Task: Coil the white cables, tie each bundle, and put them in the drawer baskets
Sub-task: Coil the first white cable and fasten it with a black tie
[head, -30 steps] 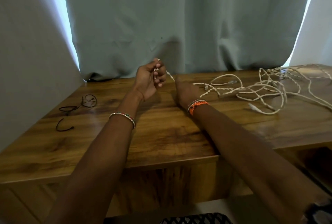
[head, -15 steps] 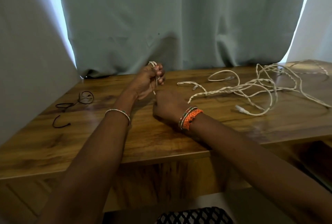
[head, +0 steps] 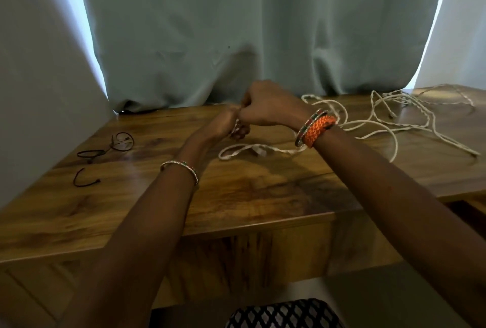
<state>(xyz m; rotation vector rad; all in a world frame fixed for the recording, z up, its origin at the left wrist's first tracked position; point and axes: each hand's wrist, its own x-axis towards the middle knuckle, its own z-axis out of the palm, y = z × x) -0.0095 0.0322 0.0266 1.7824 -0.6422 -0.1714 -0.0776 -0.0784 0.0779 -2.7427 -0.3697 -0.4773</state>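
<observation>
Both hands meet above the wooden table [head: 263, 196], near its back edge. Left hand [head: 223, 125] is fisted, fingers curled round a short run of white cable [head: 263, 149]; strand shows between its fingers at the far end. Right hand [head: 265, 107] sits just above and right of it, touching, back of hand up, knuckles toward the curtain [head: 236, 38], fingers curled under and pinching the same cable at the contact point. Exact pinch is hidden behind the knuckles.

Left forearm comes in from lower left, wrist bent slightly, thin beaded bangle [head: 181, 167] on it. Right forearm comes in from lower right, wrist roughly level, orange braided bracelet [head: 317, 129] on it plus thin bangles beside it.

Cable: one loop lies flat on the table just below the hands, running right under the right wrist. The rest is a loose uncoiled tangle [head: 394, 117] spread across the right back part of the table, strands crossing, one end trailing toward the right edge.

Black ties [head: 110, 146] lie on the left part of the table, well apart from the hands; another short one [head: 85, 180] nearer the front.
</observation>
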